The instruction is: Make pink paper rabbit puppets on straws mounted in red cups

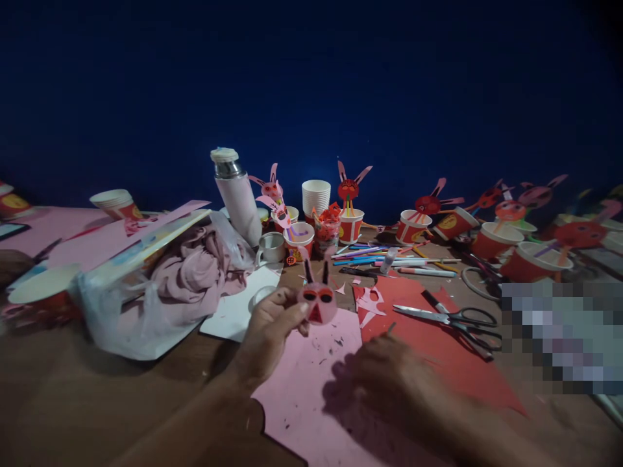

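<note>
My left hand (pixel 267 334) pinches a pink paper rabbit face (pixel 321 303) between thumb and fingers. The face has long upright ears with dark strips, black and red eyes, and a red patch below. My right hand (pixel 389 370) is blurred, with its fingers curled over the papers. A small dark tip pokes up by its fingers, too unclear to name. Below the hands lies a pink paper sheet (pixel 296 389) dotted with dark scraps. A red paper sheet (pixel 457 370) spreads to the right, carrying open scissors (pixel 450 318) and a pink cut-out scrap (pixel 370 305).
Several paper cups with rabbit heads, such as this cup (pixel 350 227), line the back. Pens (pixel 370 255) lie before them. A white thermos (pixel 237 201), stacked cups (pixel 316 198) and a metal mug (pixel 270 249) stand behind. A plastic bag (pixel 117 318) and bunched cloth (pixel 189 266) occupy the left.
</note>
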A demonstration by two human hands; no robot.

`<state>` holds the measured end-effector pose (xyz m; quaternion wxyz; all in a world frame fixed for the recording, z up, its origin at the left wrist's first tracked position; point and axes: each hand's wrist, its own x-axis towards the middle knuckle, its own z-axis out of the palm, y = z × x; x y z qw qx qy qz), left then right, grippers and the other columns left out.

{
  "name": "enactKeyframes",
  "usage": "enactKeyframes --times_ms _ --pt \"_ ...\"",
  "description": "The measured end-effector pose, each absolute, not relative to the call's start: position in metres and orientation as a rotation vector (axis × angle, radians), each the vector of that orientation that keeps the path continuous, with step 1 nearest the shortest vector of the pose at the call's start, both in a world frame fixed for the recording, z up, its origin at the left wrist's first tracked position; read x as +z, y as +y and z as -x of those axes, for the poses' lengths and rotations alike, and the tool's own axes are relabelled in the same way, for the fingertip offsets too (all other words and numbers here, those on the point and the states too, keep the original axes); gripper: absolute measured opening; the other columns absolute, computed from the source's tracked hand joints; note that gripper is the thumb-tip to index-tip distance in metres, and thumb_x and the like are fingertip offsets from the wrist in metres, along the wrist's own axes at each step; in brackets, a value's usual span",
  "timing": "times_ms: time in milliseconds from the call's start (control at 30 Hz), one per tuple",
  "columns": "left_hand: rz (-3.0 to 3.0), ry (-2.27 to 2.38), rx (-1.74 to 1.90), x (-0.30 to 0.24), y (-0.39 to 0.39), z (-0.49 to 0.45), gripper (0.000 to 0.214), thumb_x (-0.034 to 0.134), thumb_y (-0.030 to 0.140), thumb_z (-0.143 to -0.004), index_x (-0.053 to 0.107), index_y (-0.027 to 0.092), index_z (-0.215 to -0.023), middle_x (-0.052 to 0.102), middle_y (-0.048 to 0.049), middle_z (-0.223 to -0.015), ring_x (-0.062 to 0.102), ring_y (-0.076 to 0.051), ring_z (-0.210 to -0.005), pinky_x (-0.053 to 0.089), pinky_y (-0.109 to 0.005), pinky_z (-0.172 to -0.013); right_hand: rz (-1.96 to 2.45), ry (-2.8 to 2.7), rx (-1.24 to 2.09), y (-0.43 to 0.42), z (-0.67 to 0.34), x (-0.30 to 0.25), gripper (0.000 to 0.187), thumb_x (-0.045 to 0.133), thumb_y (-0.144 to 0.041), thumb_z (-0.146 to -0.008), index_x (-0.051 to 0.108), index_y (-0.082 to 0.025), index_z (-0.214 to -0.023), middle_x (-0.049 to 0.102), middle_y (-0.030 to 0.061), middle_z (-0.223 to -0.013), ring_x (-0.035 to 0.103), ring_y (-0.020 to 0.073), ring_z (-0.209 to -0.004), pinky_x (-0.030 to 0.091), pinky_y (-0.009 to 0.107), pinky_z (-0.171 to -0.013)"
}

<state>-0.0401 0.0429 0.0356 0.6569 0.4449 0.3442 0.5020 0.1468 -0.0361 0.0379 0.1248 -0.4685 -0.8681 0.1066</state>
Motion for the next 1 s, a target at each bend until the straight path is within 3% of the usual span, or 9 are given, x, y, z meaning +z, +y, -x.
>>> enactKeyframes --times_ms 167,433,700,1000 --pt "-0.974 0.912 0.880 0.020 0.036 0.030 0.015 0.063 0.027 -0.068 0.056 0.015 -0.071 0.056 0.0019 -0.056 0.042 -0.005 -0.042 0.027 -0.016 -0.039 1.747 -2.384 0.015 0.020 -0.166 0.042 0.025 0.041 -0.018 -0.086 0.065 -0.020 -0.085 0.064 0.0044 -0.081 0.056 0.0156 -0.077 0.038 0.025 -0.067" --pt "-0.824 0.891 0.987 0.011 0.042 0.027 0.014 0.062 0.025 -0.066 0.051 0.015 -0.068 0.055 0.0033 -0.057 0.046 -0.006 -0.046 0.028 -0.018 -0.045 1.841 -2.372 -0.072 0.067 -0.150 0.032 0.021 0.047 -0.027 -0.084 0.063 -0.019 -0.095 0.061 0.0083 -0.096 0.050 0.0228 -0.094 0.032 0.034 -0.080" --pt "-0.801 0.871 0.931 0.013 0.047 0.031 0.013 0.061 0.021 -0.065 0.050 0.016 -0.066 0.054 0.0035 -0.056 0.045 -0.006 -0.045 0.029 -0.020 -0.047 1.928 -2.449 0.007 0.081 -0.141 0.039 0.020 0.044 -0.015 -0.081 0.064 -0.014 -0.079 0.065 0.0092 -0.086 0.057 0.0215 -0.081 0.033 0.029 -0.068" --pt "-0.640 0.758 0.946 0.008 0.046 0.042 0.013 0.062 0.020 -0.067 0.050 0.016 -0.065 0.055 0.0043 -0.055 0.044 -0.004 -0.042 0.028 -0.020 -0.047 2.054 -2.350 0.021 0.089 -0.135 0.038 0.020 0.042 -0.022 -0.083 0.061 -0.018 -0.085 0.066 0.0057 -0.084 0.059 0.0188 -0.077 0.033 0.025 -0.061"
